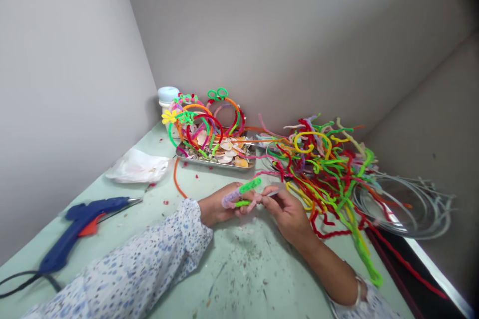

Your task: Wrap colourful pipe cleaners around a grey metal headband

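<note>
My left hand (pixel 220 203) is closed around a curved band wrapped in fuzzy pipe cleaner (pixel 232 196), with lilac and green sections. A pink pipe cleaner (pixel 255 202) runs from the band towards my right hand (pixel 290 214). There, thumb and forefinger are pinched together on the pink piece, beside a pale, greyish bare strip (pixel 277 190) that looks like part of the same band. Both hands meet above the middle of the table, fingertips close together. My left fingers hide part of the band.
A metal tray (pixel 217 163) of shell-like pieces stands behind, with finished colourful hoops (pixel 194 124) over it. Tangled pipe cleaners (pixel 325 159) and clear bare hoops (pixel 411 204) lie to the right. At left are a blue glue gun (pixel 80 222), a white plastic packet (pixel 140 167) and a lidded bottle (pixel 168 95).
</note>
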Demonstrator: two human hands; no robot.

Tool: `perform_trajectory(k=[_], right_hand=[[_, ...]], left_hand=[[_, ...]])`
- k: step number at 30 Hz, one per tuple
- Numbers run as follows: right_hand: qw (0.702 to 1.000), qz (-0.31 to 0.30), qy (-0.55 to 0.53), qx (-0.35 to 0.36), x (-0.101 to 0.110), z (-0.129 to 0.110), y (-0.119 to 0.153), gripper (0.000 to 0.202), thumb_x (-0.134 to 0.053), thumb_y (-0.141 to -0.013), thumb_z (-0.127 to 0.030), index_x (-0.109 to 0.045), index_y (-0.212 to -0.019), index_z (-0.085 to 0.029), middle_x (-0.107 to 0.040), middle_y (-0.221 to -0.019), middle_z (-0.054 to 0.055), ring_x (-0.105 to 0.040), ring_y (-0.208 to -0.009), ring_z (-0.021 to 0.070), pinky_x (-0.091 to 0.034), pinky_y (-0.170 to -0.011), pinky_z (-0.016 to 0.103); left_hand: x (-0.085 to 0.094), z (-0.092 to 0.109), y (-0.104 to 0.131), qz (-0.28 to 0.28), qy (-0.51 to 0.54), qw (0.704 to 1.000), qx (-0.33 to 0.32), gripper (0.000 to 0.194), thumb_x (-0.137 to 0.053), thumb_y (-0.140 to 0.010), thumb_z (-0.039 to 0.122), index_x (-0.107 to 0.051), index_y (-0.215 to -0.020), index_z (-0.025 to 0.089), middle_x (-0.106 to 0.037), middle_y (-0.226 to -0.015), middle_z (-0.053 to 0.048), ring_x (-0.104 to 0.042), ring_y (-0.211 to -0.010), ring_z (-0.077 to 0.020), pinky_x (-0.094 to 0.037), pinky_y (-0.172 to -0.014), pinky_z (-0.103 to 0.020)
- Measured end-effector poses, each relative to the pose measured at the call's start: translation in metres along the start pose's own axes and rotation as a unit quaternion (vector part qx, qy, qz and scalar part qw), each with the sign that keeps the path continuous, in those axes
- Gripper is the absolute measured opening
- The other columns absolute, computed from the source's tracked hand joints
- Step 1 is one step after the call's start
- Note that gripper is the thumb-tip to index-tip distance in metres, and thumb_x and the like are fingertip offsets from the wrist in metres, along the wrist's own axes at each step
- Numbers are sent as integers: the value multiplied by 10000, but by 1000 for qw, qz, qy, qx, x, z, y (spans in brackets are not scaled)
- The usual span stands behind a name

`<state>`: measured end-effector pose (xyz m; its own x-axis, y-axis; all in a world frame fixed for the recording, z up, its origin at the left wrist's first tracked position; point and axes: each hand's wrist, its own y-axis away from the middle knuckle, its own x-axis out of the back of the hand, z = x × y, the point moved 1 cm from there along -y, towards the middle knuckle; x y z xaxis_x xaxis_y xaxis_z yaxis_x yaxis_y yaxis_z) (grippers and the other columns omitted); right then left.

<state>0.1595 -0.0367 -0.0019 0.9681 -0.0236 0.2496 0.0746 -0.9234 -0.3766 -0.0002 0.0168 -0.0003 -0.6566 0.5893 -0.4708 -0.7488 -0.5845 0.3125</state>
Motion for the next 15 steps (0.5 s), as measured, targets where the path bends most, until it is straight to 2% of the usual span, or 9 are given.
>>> perform_trajectory(k=[3,6,11,15], right_hand=[[1000,13,4,4,-1,-1,-1,116,-561,-846,-313,-595,-855,-203,-595,-823,24,-571,-734,154,-464,-670,266],[999,47,10,-7,0,-1,-2,138,-586,-820,-332,-619,-848,-201,-613,-827,37,-578,-771,175,-474,-686,287],[991,71,-43,-103,2,1,-4,288,-577,-803,-432,-606,-949,-185,-634,-762,40,-582,-667,173,-478,-591,286],[990,71,-30,-116,1,-2,-7,325,-527,-821,-485,-603,-786,-172,-593,-642,22,-543,-589,157,-446,-545,266]], left_hand=[[-3,2,1,1,0,1000,-3,182,-701,-629,244,-569,-680,130,-477,-532,26,-325,-405,-33,-129,-380,-189],[-10,8,4,36,-3,999,-25,193,-706,-619,247,-556,-678,140,-470,-523,36,-332,-401,-37,-163,-379,-192],[-19,11,5,98,-27,993,-66,186,-637,-692,294,-517,-675,152,-491,-497,38,-335,-375,-39,-205,-387,-188],[-18,5,0,161,-64,976,-131,212,-640,-689,302,-493,-661,151,-493,-510,45,-384,-407,-48,-279,-426,-188]])
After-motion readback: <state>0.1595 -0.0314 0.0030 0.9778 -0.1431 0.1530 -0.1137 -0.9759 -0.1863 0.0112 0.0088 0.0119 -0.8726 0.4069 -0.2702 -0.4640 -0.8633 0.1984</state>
